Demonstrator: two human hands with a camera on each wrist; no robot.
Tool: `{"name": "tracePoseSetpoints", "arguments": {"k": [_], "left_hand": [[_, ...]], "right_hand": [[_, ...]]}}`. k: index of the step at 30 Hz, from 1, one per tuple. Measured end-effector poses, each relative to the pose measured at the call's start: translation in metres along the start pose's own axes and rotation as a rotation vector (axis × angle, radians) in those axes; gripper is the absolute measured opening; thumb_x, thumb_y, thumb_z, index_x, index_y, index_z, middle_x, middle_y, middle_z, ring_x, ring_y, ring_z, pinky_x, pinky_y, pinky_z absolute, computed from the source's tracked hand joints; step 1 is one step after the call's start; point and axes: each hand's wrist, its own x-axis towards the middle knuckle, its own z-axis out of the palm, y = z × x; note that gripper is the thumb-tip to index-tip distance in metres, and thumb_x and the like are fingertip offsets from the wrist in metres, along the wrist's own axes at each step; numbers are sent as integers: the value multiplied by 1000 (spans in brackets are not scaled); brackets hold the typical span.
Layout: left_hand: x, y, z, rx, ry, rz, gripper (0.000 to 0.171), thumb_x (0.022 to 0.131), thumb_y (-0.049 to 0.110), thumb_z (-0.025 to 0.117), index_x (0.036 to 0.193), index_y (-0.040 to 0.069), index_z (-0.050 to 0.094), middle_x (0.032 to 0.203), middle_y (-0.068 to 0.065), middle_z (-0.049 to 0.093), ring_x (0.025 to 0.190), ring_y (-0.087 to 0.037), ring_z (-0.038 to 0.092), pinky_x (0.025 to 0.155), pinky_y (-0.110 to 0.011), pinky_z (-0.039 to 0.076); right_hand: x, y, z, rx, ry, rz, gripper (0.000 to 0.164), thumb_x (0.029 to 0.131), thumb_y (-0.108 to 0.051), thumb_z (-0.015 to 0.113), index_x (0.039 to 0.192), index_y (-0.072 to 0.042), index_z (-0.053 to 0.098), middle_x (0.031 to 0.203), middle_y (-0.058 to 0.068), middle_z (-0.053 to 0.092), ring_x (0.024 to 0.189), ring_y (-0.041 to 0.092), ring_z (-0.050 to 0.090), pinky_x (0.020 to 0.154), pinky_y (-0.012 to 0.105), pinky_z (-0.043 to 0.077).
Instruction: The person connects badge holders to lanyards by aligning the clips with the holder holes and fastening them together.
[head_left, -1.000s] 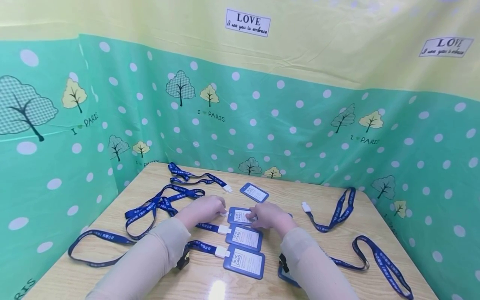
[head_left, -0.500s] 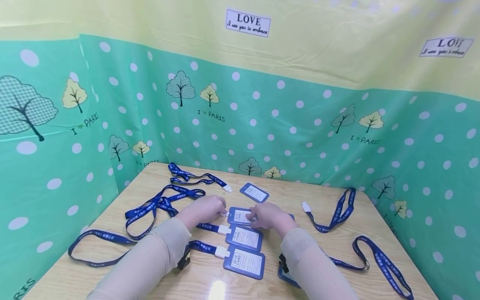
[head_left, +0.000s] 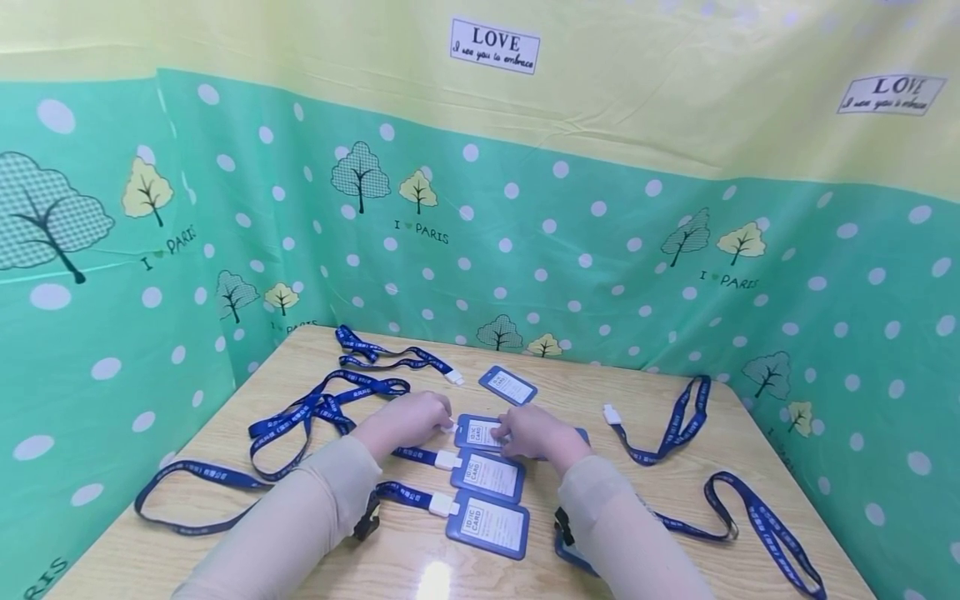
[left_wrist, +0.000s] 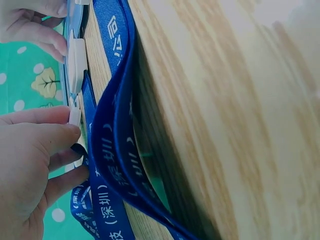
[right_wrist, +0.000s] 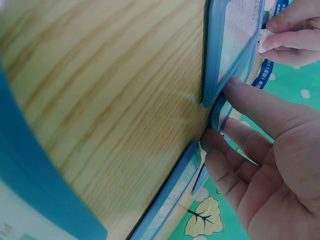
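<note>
My left hand (head_left: 407, 421) pinches the white plastic clip (left_wrist: 75, 116) of a blue lanyard between thumb and forefinger. The clip sits right at the slotted end of a blue ID card holder (head_left: 472, 432), the farthest of three stacked in a column. From the other side, my right hand (head_left: 542, 432) grips that holder, its thumb (right_wrist: 240, 95) over the face and its fingers curled at the far edge. Just nearer lie a second card holder (head_left: 491, 475) and a third card holder (head_left: 489, 523), both with white lanyard clips at their left ends.
A loose card holder (head_left: 509, 385) lies at the back beside a lanyard (head_left: 397, 360). More lanyards (head_left: 311, 412) tangle on the left. On the right are a lanyard with a white clip (head_left: 678, 421) and another lanyard (head_left: 765, 525). A partly hidden card holder (head_left: 573, 557) lies under the right forearm.
</note>
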Motion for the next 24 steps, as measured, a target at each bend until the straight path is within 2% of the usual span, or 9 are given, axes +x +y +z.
{"name": "tracePoseSetpoints", "arguments": {"k": [18, 24], "left_hand": [[1, 0, 1, 29, -18, 11, 20, 96, 14, 71, 114, 19, 78, 116, -2, 71, 109, -22, 68, 93, -37, 57], [1, 0, 5, 13, -12, -7, 20, 96, 15, 71, 115, 19, 78, 115, -2, 71, 108, -22, 68, 93, -37, 57]], "right_hand": [[-1, -2, 0, 12, 4, 2, 34, 90, -25, 79, 124, -30, 74, 147, 1, 57, 138, 31, 48, 112, 51, 41], [0, -1, 0, 24, 5, -3, 33, 91, -25, 78, 123, -30, 74, 147, 1, 57, 138, 31, 48, 112, 52, 42]]}}
